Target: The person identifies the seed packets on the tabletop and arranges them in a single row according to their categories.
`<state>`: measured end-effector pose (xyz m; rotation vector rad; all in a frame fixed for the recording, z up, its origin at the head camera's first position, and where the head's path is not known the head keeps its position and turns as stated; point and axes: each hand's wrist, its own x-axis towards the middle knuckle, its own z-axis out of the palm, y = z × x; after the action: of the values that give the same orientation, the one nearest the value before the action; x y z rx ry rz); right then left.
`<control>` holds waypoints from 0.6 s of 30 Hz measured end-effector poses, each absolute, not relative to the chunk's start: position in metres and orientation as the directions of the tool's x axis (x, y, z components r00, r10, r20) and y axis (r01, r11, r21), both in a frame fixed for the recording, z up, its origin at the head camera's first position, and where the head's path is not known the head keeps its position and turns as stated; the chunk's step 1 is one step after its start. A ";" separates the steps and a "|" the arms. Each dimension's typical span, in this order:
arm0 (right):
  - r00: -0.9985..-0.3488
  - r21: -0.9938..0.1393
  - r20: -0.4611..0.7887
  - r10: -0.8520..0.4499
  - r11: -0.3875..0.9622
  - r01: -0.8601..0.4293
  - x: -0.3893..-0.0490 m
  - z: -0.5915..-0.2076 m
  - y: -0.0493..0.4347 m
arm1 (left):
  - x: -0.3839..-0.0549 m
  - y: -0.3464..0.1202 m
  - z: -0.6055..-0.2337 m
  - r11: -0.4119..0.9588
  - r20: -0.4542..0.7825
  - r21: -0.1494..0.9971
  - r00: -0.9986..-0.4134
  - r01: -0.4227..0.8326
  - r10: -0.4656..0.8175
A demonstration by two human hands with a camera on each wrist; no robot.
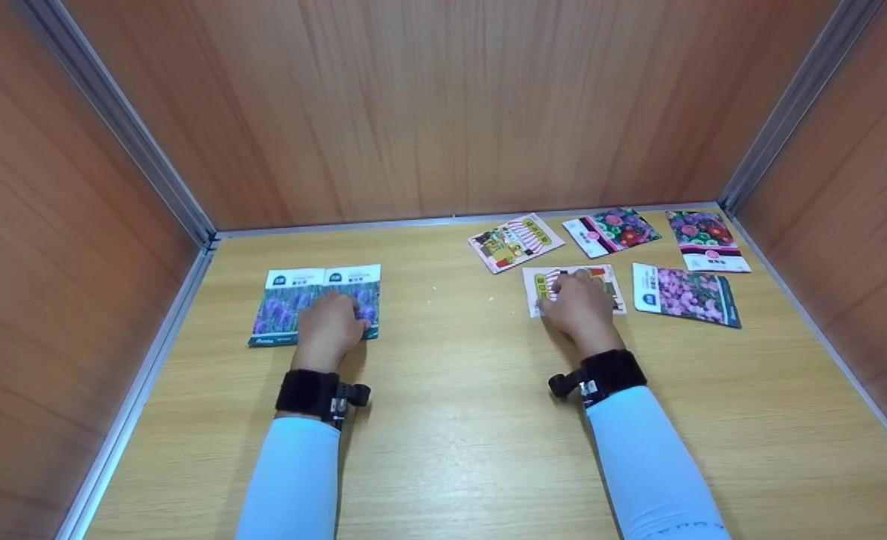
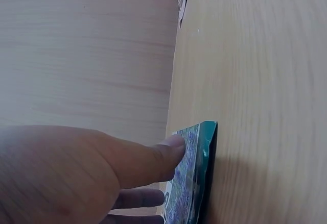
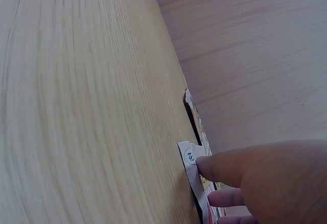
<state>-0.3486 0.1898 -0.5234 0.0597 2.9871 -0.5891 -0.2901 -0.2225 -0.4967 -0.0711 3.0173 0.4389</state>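
Two seed packets with purple flower spikes lie side by side at the left, the left seed packet and the right seed packet. My left hand rests over their lower middle. In the left wrist view its thumb presses on a printed face near the green edge. My right hand lies on a pink-and-yellow seed packet. Its thumb touches this packet's pale end in the right wrist view, fingers extended over the face. Both hands partly cover the packets beneath them.
Behind the right hand lies another pink-and-yellow packet. Further right are two packets with mixed red and purple blooms and a pink-flower packet. Wooden panels enclose the table at the back and sides.
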 end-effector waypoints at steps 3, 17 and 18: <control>-0.996 -0.374 -0.085 0.017 0.926 0.047 -0.348 -0.524 0.190 | -0.289 -0.221 -0.496 0.958 -0.083 0.284 -0.996 -0.047 -0.024; -0.992 -0.499 -0.089 0.085 0.858 0.119 -0.349 -0.507 0.198 | -0.288 -0.207 -0.494 0.951 -0.094 0.310 -0.995 -0.008 0.022; -0.993 -0.500 -0.083 0.088 0.858 0.118 -0.349 -0.505 0.201 | -0.288 -0.206 -0.494 0.950 -0.095 0.312 -0.995 -0.008 0.023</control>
<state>-0.3493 0.2014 -0.5054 0.1656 2.9723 -0.8060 -0.2882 -0.2061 -0.4945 0.0117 3.0059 0.4818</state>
